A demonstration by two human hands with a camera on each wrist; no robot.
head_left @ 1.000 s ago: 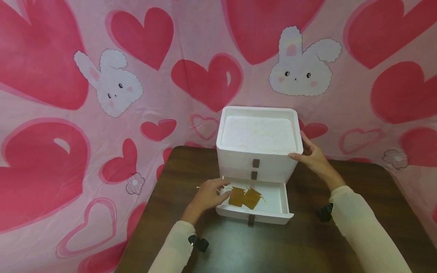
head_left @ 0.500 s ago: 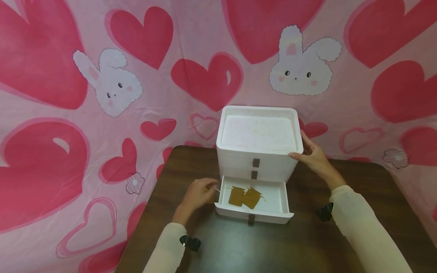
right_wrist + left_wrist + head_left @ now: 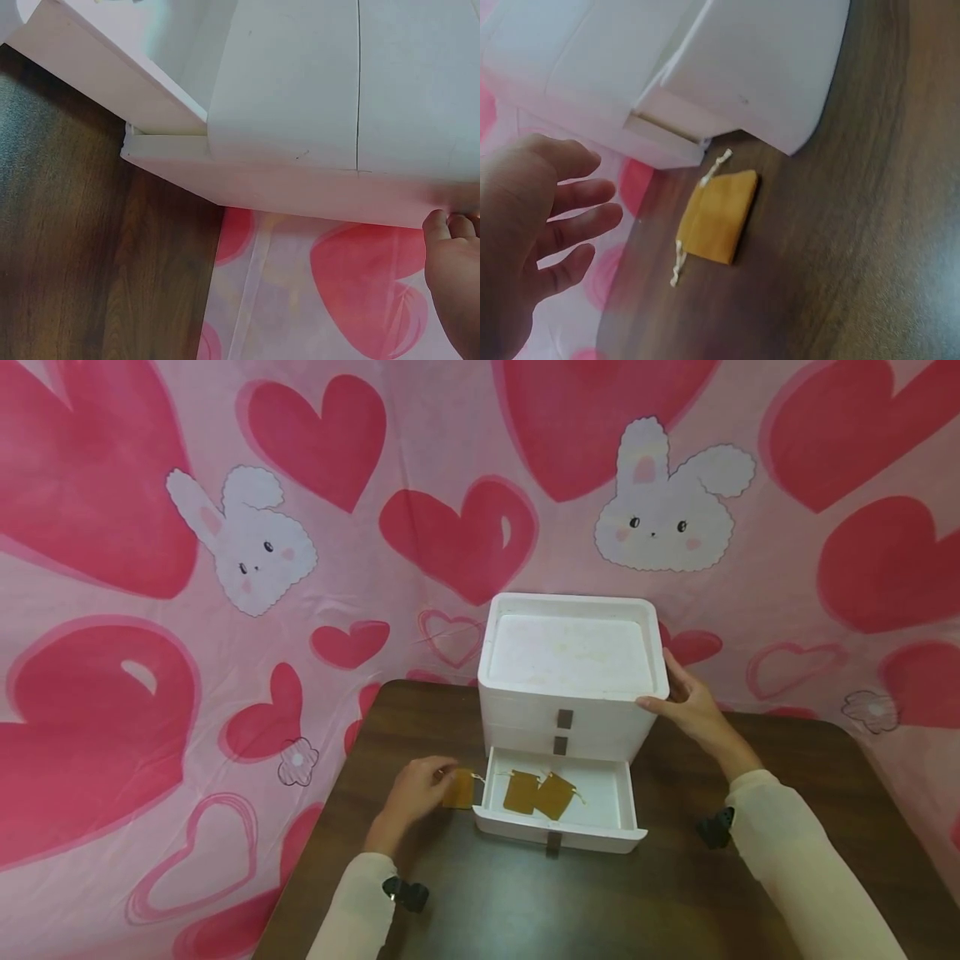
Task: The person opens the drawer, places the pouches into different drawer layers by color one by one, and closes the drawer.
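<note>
A white drawer cabinet [image 3: 573, 647] stands on the table with its bottom drawer [image 3: 600, 781] pulled out. Inside that drawer lie two mustard drawstring pouches, a left pouch [image 3: 520, 792] and a right pouch [image 3: 554, 796], close together. A third drawstring pouch [image 3: 718, 217] rests on the table just left of the drawer, its cream cords spread. My left hand [image 3: 415, 789] is beside it; in the left wrist view the fingers are loosely bent, apart from the pouch, with nothing held. My right hand [image 3: 688, 706] holds the cabinet's right front corner, thumb at the front rim, fingers along the side.
The dark wood table [image 3: 562, 910] extends in front and to both sides. Behind it hangs a pink cloth [image 3: 555, 543] printed with hearts and rabbits. Two upper drawers, with small brown pull tabs [image 3: 565, 719], are closed.
My left hand has moved left, from over the drawer to beside it. The third pouch, mostly hidden by that hand earlier, now shows on the table. My right hand stays put.
</note>
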